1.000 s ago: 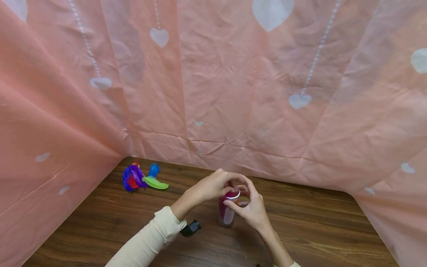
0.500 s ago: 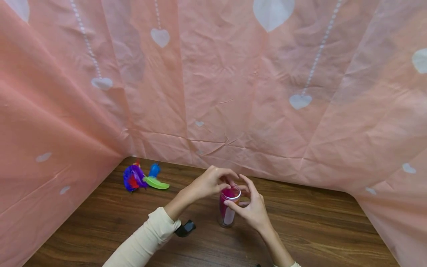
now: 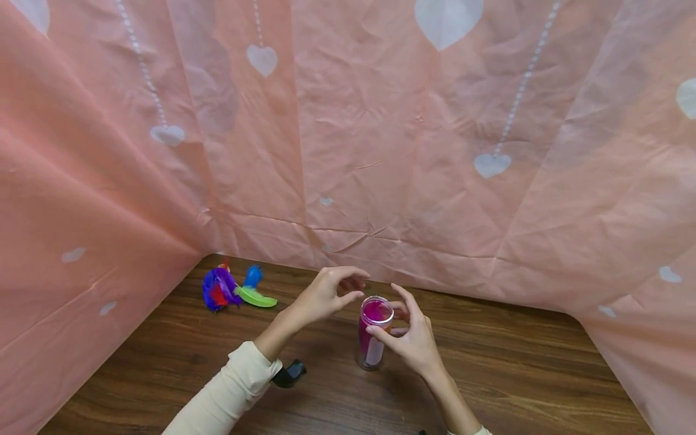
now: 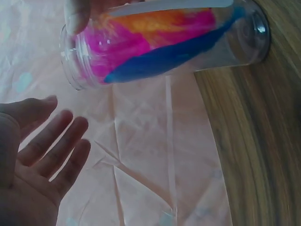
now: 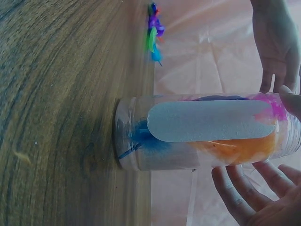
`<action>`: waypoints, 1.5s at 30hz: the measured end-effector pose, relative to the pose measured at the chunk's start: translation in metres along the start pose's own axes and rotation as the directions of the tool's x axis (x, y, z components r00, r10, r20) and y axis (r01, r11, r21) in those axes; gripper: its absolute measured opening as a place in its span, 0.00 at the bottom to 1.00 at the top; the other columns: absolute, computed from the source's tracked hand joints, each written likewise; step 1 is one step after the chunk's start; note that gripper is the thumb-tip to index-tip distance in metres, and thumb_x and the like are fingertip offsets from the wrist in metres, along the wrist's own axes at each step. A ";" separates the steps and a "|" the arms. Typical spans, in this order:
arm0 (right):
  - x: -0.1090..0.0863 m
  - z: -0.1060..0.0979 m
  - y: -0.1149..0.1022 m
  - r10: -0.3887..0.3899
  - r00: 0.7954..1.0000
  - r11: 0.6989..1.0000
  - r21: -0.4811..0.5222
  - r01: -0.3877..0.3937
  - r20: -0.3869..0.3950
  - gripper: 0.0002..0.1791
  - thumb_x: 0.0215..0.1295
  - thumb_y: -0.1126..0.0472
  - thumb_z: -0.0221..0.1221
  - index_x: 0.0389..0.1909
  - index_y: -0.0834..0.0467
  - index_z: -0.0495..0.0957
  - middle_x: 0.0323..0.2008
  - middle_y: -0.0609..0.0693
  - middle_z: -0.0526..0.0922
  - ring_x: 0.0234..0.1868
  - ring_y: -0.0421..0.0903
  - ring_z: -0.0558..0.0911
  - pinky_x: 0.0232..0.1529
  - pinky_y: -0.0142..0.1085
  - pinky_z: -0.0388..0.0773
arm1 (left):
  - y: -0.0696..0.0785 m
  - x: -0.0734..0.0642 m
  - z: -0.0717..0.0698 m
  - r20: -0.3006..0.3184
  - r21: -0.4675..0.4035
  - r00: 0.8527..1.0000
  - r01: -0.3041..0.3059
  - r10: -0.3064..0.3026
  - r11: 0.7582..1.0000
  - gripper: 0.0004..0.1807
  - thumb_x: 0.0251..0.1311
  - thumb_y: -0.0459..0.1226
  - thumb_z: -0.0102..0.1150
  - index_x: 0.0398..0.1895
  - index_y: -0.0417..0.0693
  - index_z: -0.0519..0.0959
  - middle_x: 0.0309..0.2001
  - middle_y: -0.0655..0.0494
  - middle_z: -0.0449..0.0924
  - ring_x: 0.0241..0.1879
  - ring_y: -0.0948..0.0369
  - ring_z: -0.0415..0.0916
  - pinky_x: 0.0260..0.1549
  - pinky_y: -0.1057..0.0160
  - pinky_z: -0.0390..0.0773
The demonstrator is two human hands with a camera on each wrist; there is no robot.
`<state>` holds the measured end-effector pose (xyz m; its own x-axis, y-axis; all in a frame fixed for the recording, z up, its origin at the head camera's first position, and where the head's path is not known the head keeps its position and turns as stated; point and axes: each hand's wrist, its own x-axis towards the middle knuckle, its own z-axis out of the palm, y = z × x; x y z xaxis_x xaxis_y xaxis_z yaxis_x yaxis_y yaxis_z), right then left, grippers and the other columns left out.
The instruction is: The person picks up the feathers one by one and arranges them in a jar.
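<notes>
A clear plastic jar (image 3: 363,361) stands upright and uncapped on the wooden table. Inside are feathers: magenta ones (image 3: 376,312) show at its mouth, a blue one (image 4: 171,59) lies along the wall in the left wrist view, and an orange one (image 5: 249,148) appears in the right wrist view. A long whitish label (image 5: 211,121) covers one side. My right hand (image 3: 414,341) holds the jar near its rim, thumb on the near side and fingers on the other. Left of the mouth, my left hand (image 3: 323,296) is apart from the jar, fingers loosely bent with nothing in them.
At the back left corner of the table (image 3: 489,368) lies a small pile of feathers, with purple (image 3: 223,284), blue (image 3: 252,277) and lime green (image 3: 258,298) ones. A pink cloth (image 3: 380,151) with pale hearts hangs behind and at both sides.
My left hand has come out of the jar's mouth, fingers loosened, and moved left, away from the rim. The right hand keeps its hold on the jar, which stays in place.
</notes>
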<state>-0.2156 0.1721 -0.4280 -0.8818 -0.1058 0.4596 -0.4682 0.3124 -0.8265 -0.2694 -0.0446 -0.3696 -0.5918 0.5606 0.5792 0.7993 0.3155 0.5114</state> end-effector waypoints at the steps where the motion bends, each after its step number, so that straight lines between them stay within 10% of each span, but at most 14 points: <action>1: 0.000 0.000 0.000 0.000 1.000 1.000 -0.001 0.000 -0.001 0.49 0.50 0.67 0.79 0.73 0.61 0.65 0.45 0.60 0.88 0.42 0.59 0.89 0.34 0.39 0.88 | -0.001 -0.001 -0.001 -0.008 0.015 1.000 0.001 -0.001 1.000 0.15 0.61 0.24 0.69 0.51 0.34 0.81 0.40 0.45 0.86 0.38 0.55 0.86 0.42 0.60 0.86; 14: 0.001 0.000 0.000 -0.002 1.000 1.000 -0.009 0.002 -0.004 0.49 0.49 0.67 0.80 0.73 0.61 0.66 0.45 0.61 0.88 0.41 0.57 0.89 0.34 0.40 0.88 | -0.011 -0.019 -0.011 -0.101 0.396 0.994 0.077 -0.040 0.915 0.16 0.58 0.29 0.74 0.50 0.41 0.83 0.46 0.51 0.84 0.43 0.54 0.85 0.43 0.55 0.85; 33: 0.000 -0.001 -0.001 0.011 1.000 1.000 0.007 -0.011 0.000 0.49 0.50 0.66 0.79 0.73 0.60 0.66 0.46 0.59 0.88 0.43 0.57 0.89 0.35 0.41 0.88 | -0.039 -0.048 -0.021 -0.130 0.645 0.991 0.100 -0.020 0.758 0.18 0.51 0.30 0.79 0.46 0.40 0.85 0.44 0.49 0.83 0.43 0.52 0.82 0.42 0.52 0.82; 45: 0.000 -0.001 -0.001 0.008 1.000 1.000 0.001 -0.008 0.005 0.48 0.51 0.66 0.79 0.73 0.60 0.66 0.46 0.59 0.88 0.44 0.58 0.89 0.34 0.40 0.88 | -0.062 -0.060 -0.031 -0.132 0.689 0.988 0.148 -0.079 0.709 0.18 0.49 0.30 0.79 0.43 0.39 0.84 0.41 0.48 0.81 0.42 0.49 0.82 0.39 0.51 0.80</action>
<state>-0.2152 0.1730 -0.4270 -0.8856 -0.1078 0.4517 -0.4615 0.3118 -0.8305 -0.2863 -0.1212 -0.4164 -0.6615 0.4284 0.6155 0.5509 0.8345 0.0113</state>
